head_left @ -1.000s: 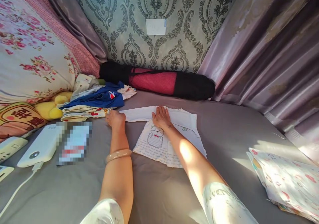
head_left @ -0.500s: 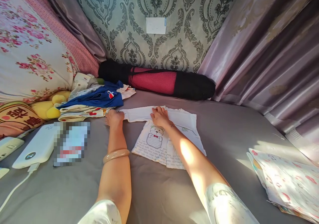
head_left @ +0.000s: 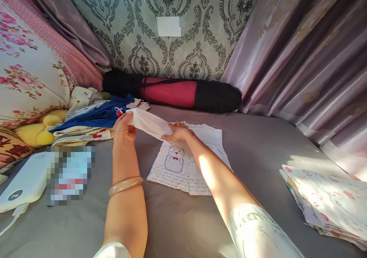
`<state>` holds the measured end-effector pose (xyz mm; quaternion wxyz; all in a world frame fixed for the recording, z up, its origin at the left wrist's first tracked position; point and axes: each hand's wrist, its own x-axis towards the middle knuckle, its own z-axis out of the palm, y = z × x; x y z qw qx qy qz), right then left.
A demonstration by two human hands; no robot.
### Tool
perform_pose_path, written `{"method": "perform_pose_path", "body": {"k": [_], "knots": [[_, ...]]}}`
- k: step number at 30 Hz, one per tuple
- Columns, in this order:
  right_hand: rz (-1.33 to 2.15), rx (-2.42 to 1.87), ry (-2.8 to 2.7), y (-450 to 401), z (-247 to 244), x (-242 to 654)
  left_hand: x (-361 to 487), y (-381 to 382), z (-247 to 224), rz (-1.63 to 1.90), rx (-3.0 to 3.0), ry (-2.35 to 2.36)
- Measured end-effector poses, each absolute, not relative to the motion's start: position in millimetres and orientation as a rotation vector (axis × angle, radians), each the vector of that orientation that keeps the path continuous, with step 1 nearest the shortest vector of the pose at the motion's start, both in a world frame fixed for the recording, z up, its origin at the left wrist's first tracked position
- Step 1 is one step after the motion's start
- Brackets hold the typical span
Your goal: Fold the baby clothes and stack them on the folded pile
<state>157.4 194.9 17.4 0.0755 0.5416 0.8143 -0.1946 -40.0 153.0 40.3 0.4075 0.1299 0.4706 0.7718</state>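
The white shirt [head_left: 172, 179] lies on the grey bed sheet [head_left: 172, 227], body spread flat, with one sleeve [head_left: 150, 124] raised on a slant. The person's left hand [head_left: 124, 127] pinches the cuff end, fingers closed on it; the right hand [head_left: 176, 131] is at the sleeve's shoulder end, its fingers against the fabric — how firmly it grips cannot be told.

If the left hand pulls harder than the right steadies, the shirt body could skew or ruck up, since only loose cloth rests on smooth sheeting. A slack sleeve might also twist or crease. The left hand is close to the clothes pile [head_left: 94, 114], so a sideways sweep could catch its edge.

Small print covers the shirt's lower part, seemingly repeating "bear" below a bear drawing. The brown patch on the cushion [head_left: 13, 147] bears partly cut-off characters; the power bank [head_left: 28, 179] has faint marks, and no brand is legible.
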Motion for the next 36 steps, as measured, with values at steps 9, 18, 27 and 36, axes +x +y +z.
{"method": "perform_pose_path", "body": {"k": [9,18,27,36], "knots": [[-0.655,1.727,2.380,198,18,149,-4,157,54,1.874,0.301,0.932],[-2.125,2.383,2.155,190,10,192,32,159,56,1.792,0.559,0.992],[-3.300,2.159,1.051,153,12,232,93,155,37,1.537,0.886,1.045],[-3.165,2.279,1.236,158,9,245,49,158,26,1.543,0.911,1.274]]}}
